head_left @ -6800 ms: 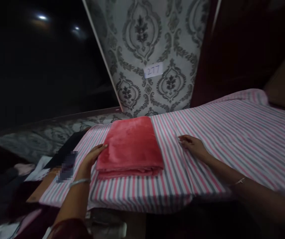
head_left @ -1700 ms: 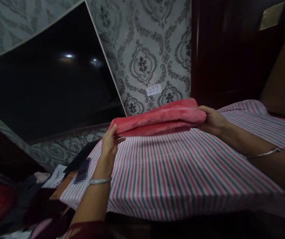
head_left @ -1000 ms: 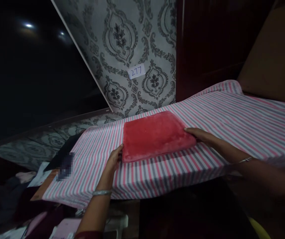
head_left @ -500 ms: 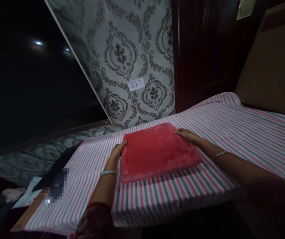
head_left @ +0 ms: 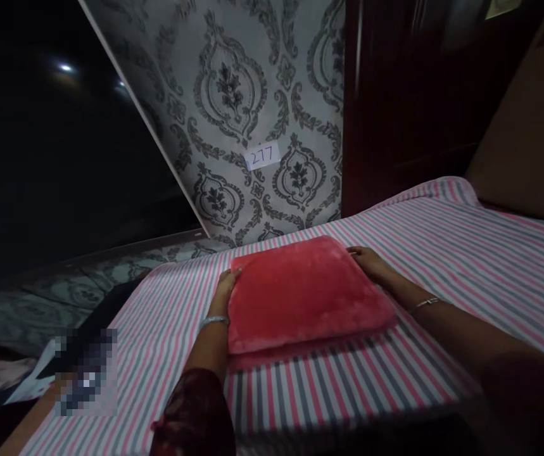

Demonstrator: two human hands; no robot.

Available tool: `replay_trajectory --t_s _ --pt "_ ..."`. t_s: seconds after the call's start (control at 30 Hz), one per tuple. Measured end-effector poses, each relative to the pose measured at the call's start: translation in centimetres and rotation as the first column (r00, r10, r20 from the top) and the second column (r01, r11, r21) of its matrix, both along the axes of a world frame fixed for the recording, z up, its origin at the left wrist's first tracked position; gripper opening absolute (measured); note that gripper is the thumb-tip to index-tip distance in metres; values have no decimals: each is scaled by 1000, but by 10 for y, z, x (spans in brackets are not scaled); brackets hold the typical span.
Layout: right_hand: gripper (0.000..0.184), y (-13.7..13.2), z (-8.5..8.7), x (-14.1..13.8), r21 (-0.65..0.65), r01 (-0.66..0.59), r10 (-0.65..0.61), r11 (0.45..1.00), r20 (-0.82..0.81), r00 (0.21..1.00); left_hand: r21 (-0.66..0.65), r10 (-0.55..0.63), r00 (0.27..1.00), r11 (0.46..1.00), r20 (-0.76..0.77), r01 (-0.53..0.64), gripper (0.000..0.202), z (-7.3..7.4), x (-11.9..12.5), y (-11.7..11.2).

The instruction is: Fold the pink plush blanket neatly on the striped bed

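A flat, roughly square piece of red plush fabric (head_left: 304, 294) lies on the striped cloth, with a second layer showing under its near edge. It looks like a folded plush cloth; its exact kind is unclear. My left hand (head_left: 227, 282) grips the left edge, thumb on top and the other fingers mostly hidden. At the far right corner, my right hand (head_left: 369, 261) is closed around the edge, its fingertips partly out of sight. Both wrists wear bangles.
A pink, white and grey striped cloth (head_left: 423, 247) covers the table. Behind stands a patterned wall with a paper label (head_left: 262, 155) reading 277. A large dark screen (head_left: 63, 158) is at left, a dark red door (head_left: 395, 107) at right. A blurred item (head_left: 86, 373) sits at left.
The red plush cloth has come slightly nearer and lower, and its lower layer now shows at the front. My right hand has shifted a little rightward along with its corner.
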State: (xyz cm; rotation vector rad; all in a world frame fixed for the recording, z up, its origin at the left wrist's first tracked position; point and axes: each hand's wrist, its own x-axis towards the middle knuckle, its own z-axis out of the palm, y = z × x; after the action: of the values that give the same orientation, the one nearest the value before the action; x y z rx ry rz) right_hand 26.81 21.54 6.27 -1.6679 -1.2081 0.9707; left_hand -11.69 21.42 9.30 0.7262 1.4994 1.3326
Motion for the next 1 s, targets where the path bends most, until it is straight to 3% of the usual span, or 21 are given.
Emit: replay_trajectory --t_s 0.1,0.2,0.3,0.37,0.4,0.5,0.73,0.83,0.9,1.0 --pt "42 -9 3 3 34 -8 5 999 72 997 -46 -22 999 999 -30 20 30 2 0 -1" --pt "47 -37 12 3 216 -169 104 962 282 954 -49 -63 997 997 -34 61 37 8 -3 -11" --pt "65 -85 18 2 366 -492 231 790 565 792 -27 -83 995 996 -55 81 59 13 -10 -39" --pt "79 -117 15 1 326 -671 273 666 731 626 -24 -134 987 991 -93 132 71 14 -15 -65" --pt "81 -130 12 2 279 -720 278 635 787 551 -27 -163 979 987 -120 161 75 13 -16 -78" --pt "79 -145 -1 4 177 -748 249 640 873 420 -4 -207 961 978 -185 210 76 6 -11 -108" --pt "78 -133 -17 2 227 -727 124 648 910 395 305 -14 922 942 -386 142 59 -17 10 -116" --pt "82 -143 -23 9 151 -735 188 662 915 357 209 -102 890 954 -443 214 57 -25 -3 -116" --pt "77 -147 -19 16 84 -747 260 660 907 332 92 -134 823 971 -553 220 59 -24 -14 -116" --pt "60 -140 4 13 74 -766 332 638 872 361 115 -32 585 971 -810 211 63 -12 -16 -111"
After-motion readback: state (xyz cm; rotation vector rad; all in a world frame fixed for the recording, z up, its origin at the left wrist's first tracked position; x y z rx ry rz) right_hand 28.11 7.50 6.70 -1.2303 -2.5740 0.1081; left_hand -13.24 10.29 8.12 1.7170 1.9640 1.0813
